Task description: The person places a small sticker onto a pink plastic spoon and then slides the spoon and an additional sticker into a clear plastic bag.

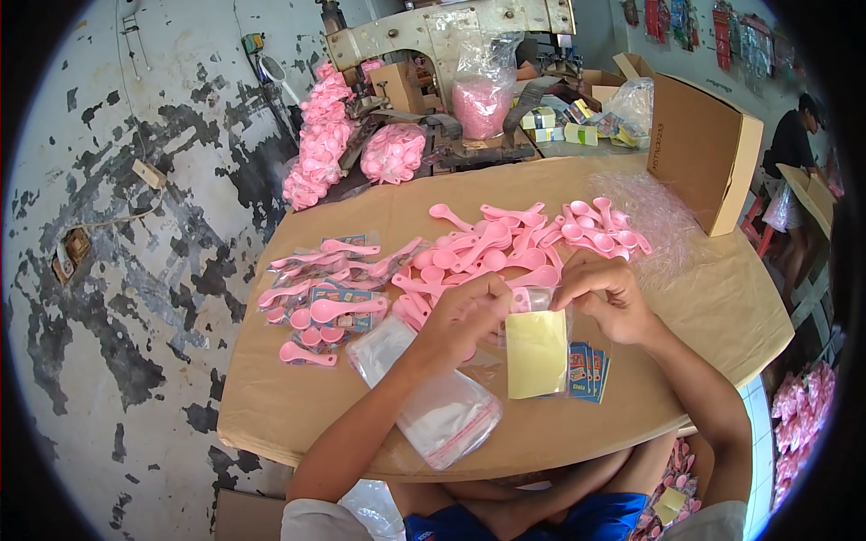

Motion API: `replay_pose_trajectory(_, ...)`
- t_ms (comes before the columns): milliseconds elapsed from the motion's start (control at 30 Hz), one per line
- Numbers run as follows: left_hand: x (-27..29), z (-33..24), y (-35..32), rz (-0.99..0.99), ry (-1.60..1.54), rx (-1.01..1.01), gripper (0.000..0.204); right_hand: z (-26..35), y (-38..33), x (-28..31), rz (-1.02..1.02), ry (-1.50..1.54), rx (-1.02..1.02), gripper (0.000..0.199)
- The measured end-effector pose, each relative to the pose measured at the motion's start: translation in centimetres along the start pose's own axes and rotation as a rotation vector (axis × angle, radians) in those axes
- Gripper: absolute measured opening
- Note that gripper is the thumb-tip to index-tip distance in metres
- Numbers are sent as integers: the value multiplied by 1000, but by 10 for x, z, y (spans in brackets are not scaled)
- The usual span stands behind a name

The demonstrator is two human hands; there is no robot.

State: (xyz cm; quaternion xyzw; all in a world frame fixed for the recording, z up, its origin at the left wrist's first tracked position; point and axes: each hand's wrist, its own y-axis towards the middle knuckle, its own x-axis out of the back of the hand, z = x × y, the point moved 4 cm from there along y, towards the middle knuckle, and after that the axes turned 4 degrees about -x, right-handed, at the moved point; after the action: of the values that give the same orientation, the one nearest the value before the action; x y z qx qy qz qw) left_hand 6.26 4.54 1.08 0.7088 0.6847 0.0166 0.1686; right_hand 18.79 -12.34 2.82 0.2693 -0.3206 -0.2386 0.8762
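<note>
Evidently the risk lay in the thin clear bag (pixel 541 296), held above the surface (pixel 307 406), right of its middle and toward the near edge. The left hand (pixel 467 317) had its fingers pinched on the bag's left side, the right hand (pixel 606 296) on its upper right. An uneven tug might tear that film, I thought, and a loose pinch could let it slip. The yellow card (pixel 538 356) hung below the fingers; whether it was inside the bag I couldn't tell, but a crooked push could crease it. The left forearm crossed the stack (pixel 437 401) of empty bags by the near edge, so a careless sweep might send some over.

Counting, I made it one yellow card, one stack, one carton (pixel 695 153) at the far right corner and one heap of clear strips (pixel 645 207) beside it. At least three blue cards (pixel 591 371) lay fanned near the right hand. Packed spoons (pixel 347 309) along the left edge came to roughly ten, overlapping; loose spoons (pixel 492 236) toward the far edge, well over twenty, too tangled to number.
</note>
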Motion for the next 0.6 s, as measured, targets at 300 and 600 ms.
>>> replay_pose_trajectory(300, 45, -99, -22, -429, 697, -545, 38, 28, 15, -31, 36, -172, -178, 16)
replay_pose_trajectory(600, 78, -95, -55, 122, 887, 2, 17, 33, 10, -112, 588, -208, -505, 31)
